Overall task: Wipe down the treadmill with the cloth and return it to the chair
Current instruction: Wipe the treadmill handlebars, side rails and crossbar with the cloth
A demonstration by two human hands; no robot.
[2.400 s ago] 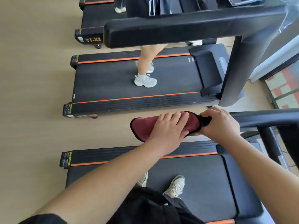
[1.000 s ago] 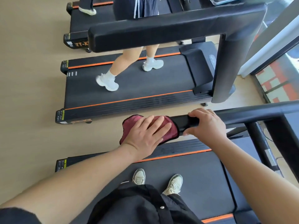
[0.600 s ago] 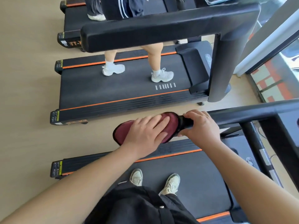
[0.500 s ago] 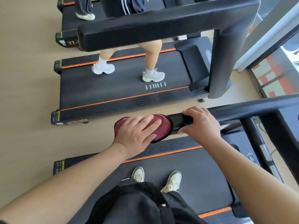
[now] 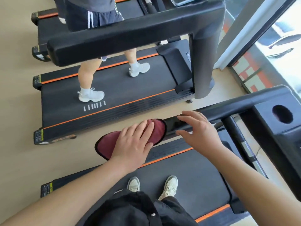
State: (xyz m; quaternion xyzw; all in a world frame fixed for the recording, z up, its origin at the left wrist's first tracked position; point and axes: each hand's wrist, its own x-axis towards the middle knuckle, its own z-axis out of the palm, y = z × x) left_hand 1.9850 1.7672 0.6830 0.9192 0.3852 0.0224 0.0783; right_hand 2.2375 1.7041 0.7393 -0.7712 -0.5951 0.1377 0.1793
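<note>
Floor: we look down on a pale beige gym floor (image 5: 19,111), with black machines set side by side across it.
Window: a tall glass window (image 5: 276,38) in a dark frame runs along the right edge, bright outside.
Our treadmill: we stand on the black treadmill with orange side stripes (image 5: 195,173), our two pale grey-green sneakers (image 5: 169,186) side by side on its belt.
Handrail: a black padded handrail (image 5: 236,105) reaches back from the console on our left side; its free end lies between our two hands.
Cloth: the dark red cloth with a black stitched edge (image 5: 105,145) is draped over the end of that handrail, part of it hanging past the tip to the left.
Left hand: our left hand (image 5: 132,144) lies flat on top of the cloth, fingers straight and close together, pressing it onto the rail.
Right hand: our right hand (image 5: 198,131) is spread wide just beside the cloth, fingers above the rail and thumb below it. It grips nothing, and we cannot tell whether the fingertips touch the rail.
Console: a black console (image 5: 267,118) with a round cup hole sits at the far right.
Neighbouring treadmill: a second black neighbouring treadmill (image 5: 130,88) runs parallel to ours. A person in dark shorts and white sneakers (image 5: 91,95) is on its belt, one foot well ahead of the other.
Farther back: a third treadmill (image 5: 48,30) shows at the top left.
</note>
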